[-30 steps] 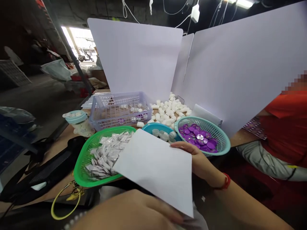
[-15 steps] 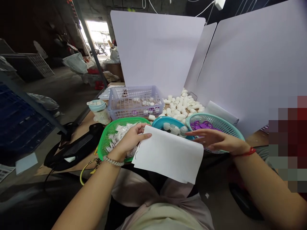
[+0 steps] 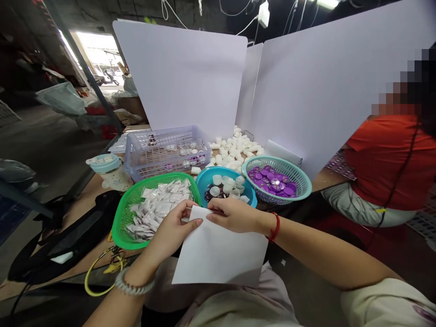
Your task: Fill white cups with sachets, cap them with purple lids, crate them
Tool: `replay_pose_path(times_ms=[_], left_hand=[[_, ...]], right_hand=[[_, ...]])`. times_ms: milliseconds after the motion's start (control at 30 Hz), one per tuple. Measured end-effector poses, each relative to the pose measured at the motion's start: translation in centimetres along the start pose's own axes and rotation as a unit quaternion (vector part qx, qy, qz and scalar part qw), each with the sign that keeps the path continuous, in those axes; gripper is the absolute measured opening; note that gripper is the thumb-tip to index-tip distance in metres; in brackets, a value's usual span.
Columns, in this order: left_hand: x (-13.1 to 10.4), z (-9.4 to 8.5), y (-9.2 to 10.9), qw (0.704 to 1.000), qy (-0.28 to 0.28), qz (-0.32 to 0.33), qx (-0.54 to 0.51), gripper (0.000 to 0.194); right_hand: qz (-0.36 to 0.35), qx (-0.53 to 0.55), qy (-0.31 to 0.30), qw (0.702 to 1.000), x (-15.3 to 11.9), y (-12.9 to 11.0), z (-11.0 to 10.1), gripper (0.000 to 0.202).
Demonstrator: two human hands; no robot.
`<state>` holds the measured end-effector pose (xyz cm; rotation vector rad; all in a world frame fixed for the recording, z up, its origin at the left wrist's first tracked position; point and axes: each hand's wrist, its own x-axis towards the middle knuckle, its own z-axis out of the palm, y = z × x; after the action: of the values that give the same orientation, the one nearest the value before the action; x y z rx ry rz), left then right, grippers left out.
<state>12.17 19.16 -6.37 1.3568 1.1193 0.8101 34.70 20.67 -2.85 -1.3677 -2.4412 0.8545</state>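
A white sheet of paper [image 3: 221,256] hangs over my lap, held along its upper edge. My left hand [image 3: 172,231] pinches the top left corner between thumb and fingers. Close beside it, my right hand [image 3: 233,214] grips the same edge with thumb and bent fingers. Just beyond the paper is a blue bowl [image 3: 201,181] holding small clear cups and dark pieces. Left of it, a green basket [image 3: 117,225] is full of small white packets. On the right, a light teal basket [image 3: 304,179] holds purple discs.
A clear lilac crate [image 3: 136,165] stands behind the baskets, near a heap of white cylindrical pieces [image 3: 235,147]. A lidded cup [image 3: 109,170] and a black bag [image 3: 78,231] lie to the left. White panels [image 3: 190,77] rise behind. A person in a red shirt [image 3: 391,154] sits at right.
My right hand has moved left from near the paper's right side onto its top edge, beside my left hand. The view has turned right, bringing the seated person into sight.
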Motion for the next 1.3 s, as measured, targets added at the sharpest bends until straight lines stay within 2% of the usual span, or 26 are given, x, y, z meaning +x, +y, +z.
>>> replay_pose_path(times_ms=[100, 200, 333, 433, 533, 633, 800, 900, 1067, 1133, 1200, 1233, 1300], left_hand=[[-0.9, 0.2, 0.5, 0.999, -0.026, 0.007, 0.018, 0.045], [-1.5, 0.5, 1.9, 0.993, -0.055, 0.027, 0.100, 0.037], [-1.7, 1.1, 3.5, 0.954, -0.042, 0.102, 0.279, 0.029], [-1.7, 1.3, 3.7, 0.923, -0.027, 0.149, 0.353, 0.029], [-2.0, 0.6, 3.5, 0.916, -0.020, 0.175, 0.361, 0.032], [-2.7, -0.9, 3.5, 0.918, 0.012, 0.204, 0.341, 0.030], [-3.4, -3.4, 3.6, 0.911, 0.068, 0.241, 0.327, 0.025], [-3.3, -3.7, 3.8, 0.912, 0.068, 0.265, 0.306, 0.022], [-2.2, -3.1, 4.4, 0.913, 0.076, 0.263, 0.303, 0.024], [-1.5, -3.5, 4.5, 0.919, 0.072, 0.239, 0.306, 0.029], [-0.9, -4.5, 4.4, 0.927, 0.120, 0.199, 0.295, 0.037], [-0.7, -5.1, 4.3, 0.927, 0.159, 0.175, 0.290, 0.039], [-0.3, -6.1, 3.9, 0.920, 0.225, 0.132, 0.293, 0.039]], right_hand=[[0.001, -0.012, 0.006, 1.000, -0.4, -0.2, 0.1, 0.012], [-0.005, 0.006, -0.004, 1.000, -0.4, -0.2, -0.1, 0.016], [-0.014, 0.008, -0.006, 1.000, -0.3, -0.3, -0.1, 0.024], [-0.020, -0.033, -0.005, 0.999, -0.5, -0.7, -0.2, 0.028], [-0.026, -0.053, -0.017, 0.998, -1.2, -0.4, -1.0, 0.024], [-0.067, -0.064, -0.018, 0.996, -2.3, 0.9, -2.2, 0.023], [-0.140, -0.082, 0.054, 0.985, -5.3, 3.8, -4.1, 0.022], [-0.187, -0.129, 0.079, 0.971, -6.9, 4.7, -5.1, 0.027], [-0.214, -0.186, 0.070, 0.956, -7.9, 6.1, -6.9, 0.037], [-0.205, -0.159, 0.057, 0.964, -7.9, 7.4, -8.2, 0.038], [-0.161, -0.125, 0.060, 0.977, -7.9, 9.6, -10.4, 0.037], [-0.121, -0.119, 0.086, 0.982, -7.9, 11.0, -11.8, 0.038], [-0.004, -0.142, 0.190, 0.971, -7.9, 14.0, -15.2, 0.038]])
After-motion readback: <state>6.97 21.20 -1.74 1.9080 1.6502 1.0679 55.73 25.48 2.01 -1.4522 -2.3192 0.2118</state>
